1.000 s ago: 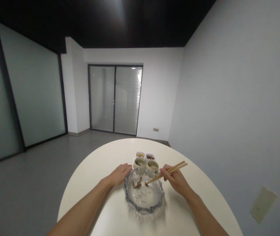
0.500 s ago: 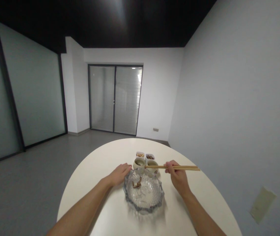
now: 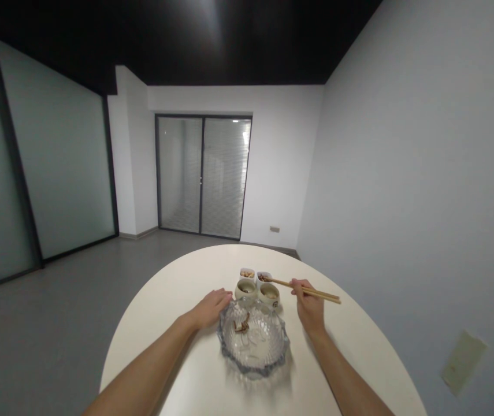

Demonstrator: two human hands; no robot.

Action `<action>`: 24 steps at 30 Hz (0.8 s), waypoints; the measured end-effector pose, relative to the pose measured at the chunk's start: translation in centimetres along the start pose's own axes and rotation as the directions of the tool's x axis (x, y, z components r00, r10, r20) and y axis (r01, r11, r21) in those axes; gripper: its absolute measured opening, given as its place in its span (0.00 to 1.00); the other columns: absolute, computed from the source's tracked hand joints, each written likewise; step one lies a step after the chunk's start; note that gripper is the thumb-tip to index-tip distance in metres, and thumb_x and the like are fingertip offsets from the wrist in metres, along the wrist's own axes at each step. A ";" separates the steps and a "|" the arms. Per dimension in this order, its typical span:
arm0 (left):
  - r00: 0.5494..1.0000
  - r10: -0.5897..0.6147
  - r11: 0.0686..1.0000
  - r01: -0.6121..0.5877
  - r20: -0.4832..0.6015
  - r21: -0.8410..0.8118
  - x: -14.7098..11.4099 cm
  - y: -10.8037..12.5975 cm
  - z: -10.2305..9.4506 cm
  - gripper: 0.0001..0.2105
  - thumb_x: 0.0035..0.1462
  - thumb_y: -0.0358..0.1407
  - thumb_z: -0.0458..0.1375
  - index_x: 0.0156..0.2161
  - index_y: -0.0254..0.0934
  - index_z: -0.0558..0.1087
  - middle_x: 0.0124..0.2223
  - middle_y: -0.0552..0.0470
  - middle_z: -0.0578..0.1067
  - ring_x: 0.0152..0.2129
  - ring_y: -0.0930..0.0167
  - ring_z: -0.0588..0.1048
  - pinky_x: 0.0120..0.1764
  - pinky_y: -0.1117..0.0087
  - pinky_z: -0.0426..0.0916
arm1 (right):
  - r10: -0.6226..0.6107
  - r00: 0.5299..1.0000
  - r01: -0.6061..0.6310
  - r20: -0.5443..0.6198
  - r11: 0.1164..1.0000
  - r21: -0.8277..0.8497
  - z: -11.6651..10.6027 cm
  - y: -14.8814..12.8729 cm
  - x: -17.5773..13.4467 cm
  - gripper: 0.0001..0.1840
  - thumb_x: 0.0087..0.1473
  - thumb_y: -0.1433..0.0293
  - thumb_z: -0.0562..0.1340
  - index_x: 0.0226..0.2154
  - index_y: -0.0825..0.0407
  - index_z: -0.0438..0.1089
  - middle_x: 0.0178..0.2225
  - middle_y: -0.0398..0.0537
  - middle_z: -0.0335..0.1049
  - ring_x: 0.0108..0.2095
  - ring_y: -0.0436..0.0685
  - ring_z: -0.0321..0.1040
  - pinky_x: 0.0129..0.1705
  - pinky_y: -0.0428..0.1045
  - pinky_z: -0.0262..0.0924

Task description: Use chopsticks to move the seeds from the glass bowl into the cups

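Observation:
My right hand [image 3: 308, 306] holds a pair of wooden chopsticks [image 3: 325, 295]. Their tips reach a small white dish [image 3: 264, 285] of dark brown bits; whether they grip a piece is too small to tell. Beside it is another white dish [image 3: 242, 279] with pale tan pieces. In front stand two small cream cups, a left cup [image 3: 245, 296] with a little something dark inside and a right cup [image 3: 270, 300]. My left hand [image 3: 210, 307] lies on the table with fingers extended, by the rim of a clear glass bowl [image 3: 253, 370]. Several thin brown pieces [image 3: 242, 325] lie inside the bowl.
Everything sits on a round white table [image 3: 164, 300]. A grey-white wall [image 3: 403, 202] rises close on the right. Behind the table are a glass double door [image 3: 203, 173] and frosted panels [image 3: 56, 150] to the left.
The chopstick tips have moved from over the cups, away from me, to the dish of dark bits. My right hand has tilted and shifted slightly. My left hand has stayed put.

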State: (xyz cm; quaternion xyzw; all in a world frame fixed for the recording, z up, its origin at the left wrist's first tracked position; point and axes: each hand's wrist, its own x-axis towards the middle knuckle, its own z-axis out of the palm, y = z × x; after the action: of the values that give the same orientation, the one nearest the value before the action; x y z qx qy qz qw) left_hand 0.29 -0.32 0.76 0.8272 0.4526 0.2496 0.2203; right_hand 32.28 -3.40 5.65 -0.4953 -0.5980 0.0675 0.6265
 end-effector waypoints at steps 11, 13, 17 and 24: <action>0.996 0.084 0.996 -0.084 -0.002 0.024 0.1 0.3 -0.4 0.32 0.75 0.53 0.34 0.57 0.40 0.76 0.59 0.45 0.77 0.56 0.60 0.72 0.64 0.60 0.60 | -0.005 0.999 0.005 0.040 1.000 0.003 -0.1 1.0 0.3 0.31 0.62 0.41 0.58 0.27 0.48 0.74 0.24 0.44 0.71 0.27 0.58 0.67 0.33 0.51 0.60; 0.997 0.082 0.996 -0.082 -0.001 0.028 0.1 0.2 -0.3 0.31 0.76 0.53 0.34 0.58 0.40 0.76 0.60 0.45 0.77 0.57 0.60 0.72 0.65 0.59 0.59 | 0.008 1.000 -0.009 0.021 1.000 0.018 -0.2 1.0 0.4 0.30 0.62 0.41 0.58 0.29 0.48 0.75 0.25 0.45 0.72 0.29 0.59 0.68 0.34 0.51 0.62; 0.999 0.052 0.998 -0.052 0.004 0.024 0.1 -0.1 -0.2 0.30 0.76 0.52 0.36 0.61 0.39 0.74 0.63 0.44 0.75 0.60 0.59 0.69 0.66 0.58 0.57 | 0.020 1.000 -0.019 -0.017 0.999 0.039 -0.8 0.0 0.4 0.29 0.61 0.42 0.58 0.31 0.49 0.77 0.25 0.46 0.72 0.29 0.61 0.69 0.34 0.52 0.63; 0.999 0.039 0.999 -0.039 -0.002 0.004 -0.1 0.3 -0.3 0.29 0.76 0.52 0.38 0.60 0.40 0.75 0.64 0.44 0.75 0.61 0.58 0.68 0.67 0.56 0.56 | -0.018 0.993 0.008 0.114 0.996 0.088 -1.4 -2.4 -0.6 0.27 0.62 0.45 0.59 0.27 0.48 0.77 0.22 0.47 0.71 0.26 0.59 0.67 0.30 0.51 0.62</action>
State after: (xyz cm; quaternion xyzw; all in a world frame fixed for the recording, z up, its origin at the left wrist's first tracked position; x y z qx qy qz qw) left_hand 0.25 -0.47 1.15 0.8360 0.4371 0.2539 0.2135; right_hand 32.01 -5.76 7.18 -0.4587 -0.6327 0.1179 0.6127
